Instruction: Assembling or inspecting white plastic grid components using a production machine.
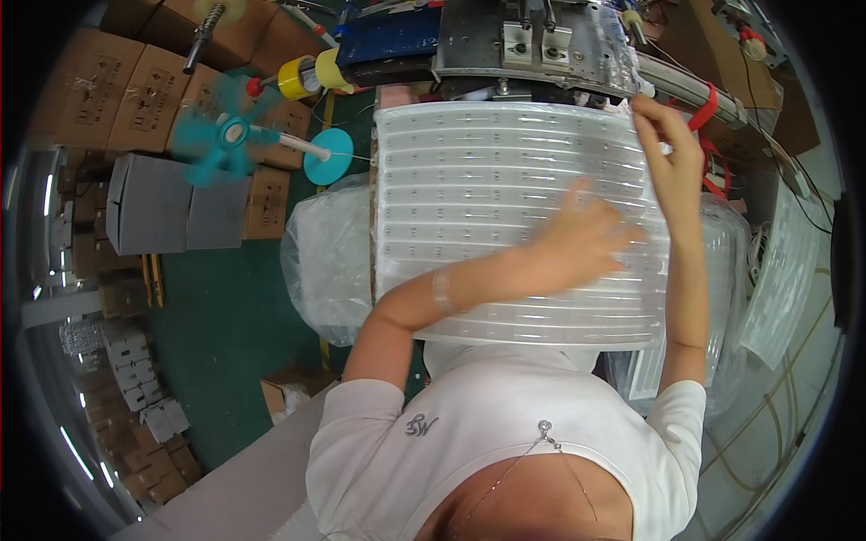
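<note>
on the ribbed clear plastic tray (487, 171) your left hand (586, 239) lies flat, fingers spread; your right hand (672, 149) pinches its far right corner.

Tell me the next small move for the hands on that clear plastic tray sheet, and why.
Probably slide the left hand toward the sheet's free left edge to steady it. The clear ribbed tray sheet is wide, the right hand pinches only its far right corner by the machine, and the left hand lies flat near the same side, so the left half lies unheld.
</note>
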Demonstrator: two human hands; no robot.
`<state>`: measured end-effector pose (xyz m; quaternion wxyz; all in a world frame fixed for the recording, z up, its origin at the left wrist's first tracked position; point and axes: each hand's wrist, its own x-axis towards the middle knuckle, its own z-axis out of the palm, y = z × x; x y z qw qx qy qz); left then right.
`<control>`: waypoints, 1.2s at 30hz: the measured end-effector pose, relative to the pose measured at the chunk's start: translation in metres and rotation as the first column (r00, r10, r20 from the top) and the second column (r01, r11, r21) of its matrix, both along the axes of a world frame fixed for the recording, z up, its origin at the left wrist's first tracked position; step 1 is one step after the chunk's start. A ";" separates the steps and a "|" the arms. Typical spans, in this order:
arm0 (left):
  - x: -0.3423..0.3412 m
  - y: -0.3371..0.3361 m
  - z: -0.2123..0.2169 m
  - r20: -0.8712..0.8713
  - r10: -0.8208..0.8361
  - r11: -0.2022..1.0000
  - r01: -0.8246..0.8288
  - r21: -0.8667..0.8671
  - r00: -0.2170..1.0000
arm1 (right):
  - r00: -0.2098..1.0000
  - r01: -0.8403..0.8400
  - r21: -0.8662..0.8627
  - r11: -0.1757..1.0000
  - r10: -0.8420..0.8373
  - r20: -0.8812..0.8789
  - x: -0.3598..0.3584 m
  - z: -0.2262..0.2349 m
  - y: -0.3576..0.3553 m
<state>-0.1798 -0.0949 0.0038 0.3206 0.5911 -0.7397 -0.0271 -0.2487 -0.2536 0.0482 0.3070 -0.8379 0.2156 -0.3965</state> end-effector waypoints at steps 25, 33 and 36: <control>0.169 -0.006 0.054 -0.302 0.511 0.792 -0.578 -0.198 0.805 | 0.711 -0.693 0.140 0.707 0.703 -0.027 0.055 -0.026 0.127; 0.172 -0.107 0.065 0.248 0.667 0.740 -0.584 -0.333 0.703 | 0.991 -0.093 0.292 0.952 0.062 0.115 0.062 0.014 -0.004; 0.167 -0.076 0.060 0.007 0.577 0.748 -0.525 -0.406 0.816 | 0.985 -0.022 0.092 0.995 0.005 0.173 0.084 0.018 -0.020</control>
